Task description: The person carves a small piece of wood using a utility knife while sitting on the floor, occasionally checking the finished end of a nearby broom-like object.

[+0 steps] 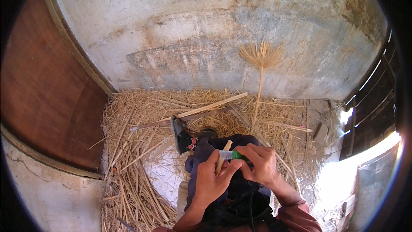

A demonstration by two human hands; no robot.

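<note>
My left hand (210,178) is closed round a short pale strip of wood or bamboo (220,164), which stands up from the fingers above my lap. My right hand (259,163) grips the green handle of a knife (236,155). Its short grey blade lies across the strip, touching or nearly touching it close to the left fingertips. Both hands are close together over my dark trousers. Part of the strip is hidden behind the blade and fingers.
Straw and shavings cover the floor, with long wooden strips (214,105) beyond my shoe (182,135). Thin sticks (135,189) are heaped at left. A straw broom (261,62) leans on the stained wall (193,30). A brown door panel (51,90) is at left, dark boards (371,107) at right.
</note>
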